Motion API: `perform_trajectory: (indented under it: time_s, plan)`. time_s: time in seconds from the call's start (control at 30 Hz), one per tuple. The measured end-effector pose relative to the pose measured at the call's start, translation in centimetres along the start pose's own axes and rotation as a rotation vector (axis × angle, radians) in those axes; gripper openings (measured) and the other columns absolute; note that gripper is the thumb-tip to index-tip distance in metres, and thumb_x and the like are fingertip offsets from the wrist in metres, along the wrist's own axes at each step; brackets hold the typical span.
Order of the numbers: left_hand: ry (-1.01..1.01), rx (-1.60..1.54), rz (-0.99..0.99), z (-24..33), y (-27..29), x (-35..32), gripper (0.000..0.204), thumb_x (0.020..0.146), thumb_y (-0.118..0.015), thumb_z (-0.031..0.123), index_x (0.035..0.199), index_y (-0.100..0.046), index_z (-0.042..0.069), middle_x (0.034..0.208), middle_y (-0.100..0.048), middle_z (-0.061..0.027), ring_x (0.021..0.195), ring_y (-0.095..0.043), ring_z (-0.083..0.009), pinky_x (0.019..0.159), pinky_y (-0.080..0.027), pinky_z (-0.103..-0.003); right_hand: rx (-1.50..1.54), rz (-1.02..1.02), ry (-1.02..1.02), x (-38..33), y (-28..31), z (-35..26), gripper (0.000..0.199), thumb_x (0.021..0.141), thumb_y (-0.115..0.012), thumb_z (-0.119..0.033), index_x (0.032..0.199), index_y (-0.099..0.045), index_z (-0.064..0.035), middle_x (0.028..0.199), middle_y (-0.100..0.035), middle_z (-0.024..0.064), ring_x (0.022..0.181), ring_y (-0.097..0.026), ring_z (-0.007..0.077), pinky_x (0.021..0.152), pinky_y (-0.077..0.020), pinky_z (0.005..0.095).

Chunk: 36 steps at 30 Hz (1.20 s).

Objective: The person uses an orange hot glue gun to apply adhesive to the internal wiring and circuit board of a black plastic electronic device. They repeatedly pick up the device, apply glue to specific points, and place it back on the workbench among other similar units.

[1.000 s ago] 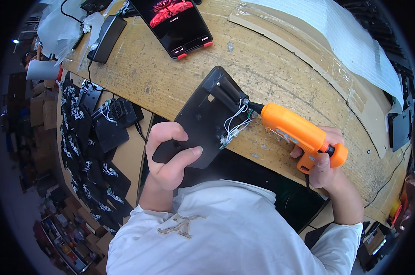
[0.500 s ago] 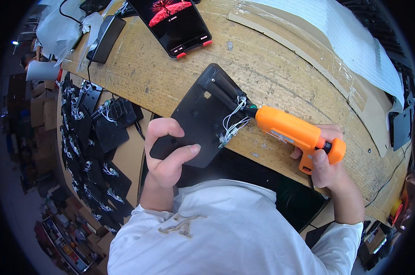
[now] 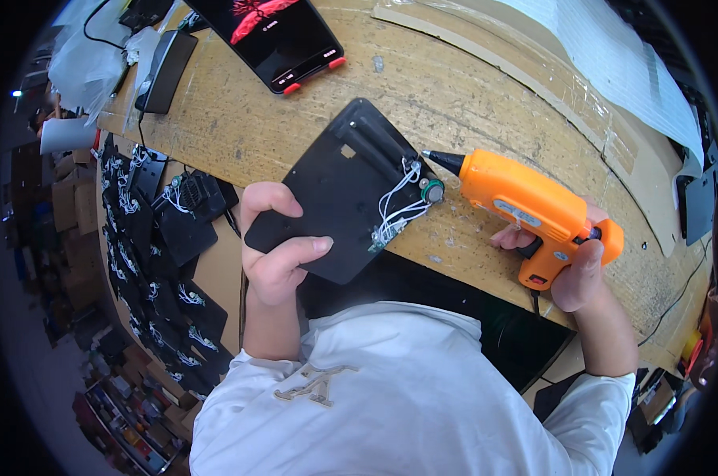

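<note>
My left hand (image 3: 279, 238) is closed on the lower left edge of a black plastic panel (image 3: 319, 186), thumb and forefinger on the face turned up to me. Along the panel's right side run white wires (image 3: 394, 202), a small green circuit board (image 3: 384, 236) and a round silver part with a green rim (image 3: 432, 191). In my right hand (image 3: 577, 262) is an orange glue gun (image 3: 525, 194), held by its handle. Its black nozzle with a metal tip (image 3: 438, 159) points left, just off the panel's upper right edge and apart from the round part.
A phone (image 3: 275, 44) leans in a red-tipped holder at the back of the wooden table (image 3: 486, 111). To the left, many black panels with white wires (image 3: 157, 293) lie on cardboard. A black box-shaped device (image 3: 167, 73) stands at the far left; cardboard and white foam sheet (image 3: 597, 63) lie far right.
The glue gun's nozzle has pulled away from the round part, up and to the right, uncovering it. The panel has shifted slightly left in my left hand's grip.
</note>
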<state>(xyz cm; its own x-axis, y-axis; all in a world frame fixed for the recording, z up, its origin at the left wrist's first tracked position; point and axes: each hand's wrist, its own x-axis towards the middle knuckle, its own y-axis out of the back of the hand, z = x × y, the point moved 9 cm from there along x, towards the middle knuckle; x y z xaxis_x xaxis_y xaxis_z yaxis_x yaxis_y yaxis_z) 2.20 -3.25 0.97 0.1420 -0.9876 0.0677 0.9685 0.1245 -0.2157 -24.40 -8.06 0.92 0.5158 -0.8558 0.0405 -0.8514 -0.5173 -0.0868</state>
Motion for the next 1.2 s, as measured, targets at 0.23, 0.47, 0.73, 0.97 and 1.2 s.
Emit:
perform_trajectory:
  time_s: [0.23,0.47,0.73,0.97,1.2]
  plan:
    - [-0.002,-0.07,0.023,-0.3,-0.2,0.0,0.042,0.06,-0.057,-0.007,0.097,-0.04,0.003,0.102,-0.057,-0.0228,0.086,-0.065,-0.0312,0.078,-0.053,-0.036,-0.193,0.011,-0.048,0.5,-0.1,-0.9,0.07,0.088,-0.043,-0.061,0.097,-0.065,0.004,0.069,-0.067,0.0099,0.06,-0.065,0.0193,0.057,-0.051,0.0288]
    - [-0.008,-0.095,-0.004,-0.5,-0.1,0.2,0.044,0.059,-0.056,-0.008,0.097,-0.04,0.005,0.106,-0.057,-0.0255,0.09,-0.064,-0.0342,0.08,-0.053,-0.038,-0.297,0.056,0.011,0.3,0.2,-1.2,0.065,0.089,-0.043,-0.06,0.087,-0.066,0.0013,0.06,-0.062,0.0053,0.048,-0.057,0.0162,0.048,-0.045,0.0279]
    - [0.008,-0.133,0.019,-0.7,-0.1,0.2,0.045,0.058,-0.056,-0.008,0.098,-0.039,0.007,0.108,-0.056,-0.0265,0.092,-0.063,-0.0346,0.082,-0.053,-0.04,-0.301,0.054,0.019,0.8,-0.3,-1.6,0.06,0.088,-0.048,-0.058,0.08,-0.063,-0.0002,0.057,-0.058,0.0025,0.045,-0.054,0.0154,0.046,-0.0422,0.0269]
    - [0.005,-0.168,0.02,-0.5,-0.4,0.4,0.045,0.059,-0.055,-0.008,0.098,-0.039,0.007,0.109,-0.056,-0.0272,0.094,-0.063,-0.0361,0.083,-0.053,-0.041,-0.295,0.068,0.008,0.8,-0.2,-1.5,0.056,0.087,-0.053,-0.056,0.074,-0.061,-0.0014,0.056,-0.056,0.0024,0.045,-0.051,0.0157,0.045,-0.0392,0.0273]
    - [0.029,-0.181,0.009,-0.7,-0.5,0.5,0.044,0.06,-0.054,-0.007,0.099,-0.038,0.006,0.11,-0.056,-0.028,0.095,-0.062,-0.0366,0.083,-0.053,-0.041,-0.393,0.002,-0.102,0.5,-0.1,-1.1,0.063,0.086,-0.048,-0.061,0.085,-0.063,0.0,0.058,-0.059,0.0052,0.051,-0.057,0.0168,0.051,-0.0445,0.0282]
